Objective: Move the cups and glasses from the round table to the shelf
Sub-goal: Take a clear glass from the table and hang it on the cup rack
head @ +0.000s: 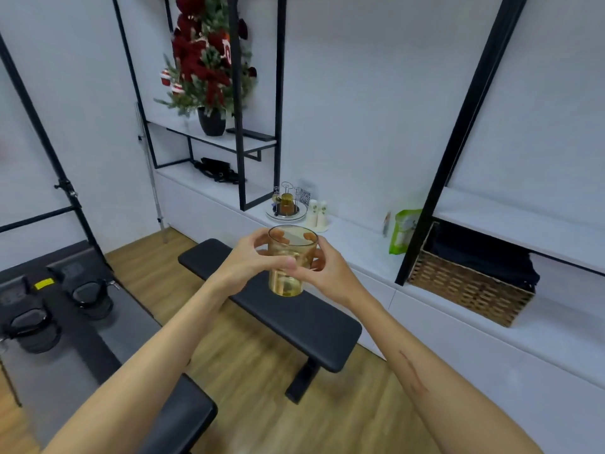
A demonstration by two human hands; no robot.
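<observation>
White shelf [353,244] at 1 o'clock — amber glass [289,260] clasped between left hand [253,262] and right hand [322,268]; rigid, smooth, breakable — grip mid-wall.

small print on the card [304,195] unreadable; basket [468,290] partly hidden behind the black post [458,136]

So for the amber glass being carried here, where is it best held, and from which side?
Around the upper half of the wall, from the sides, as both hands do now. The amber glass is upright, its smooth wall narrowing slightly toward the base, with no handle. The left hand and right hand wrap it from opposite sides, so that grip probably keeps it level. Fingertips over the rim look unnecessary.
</observation>
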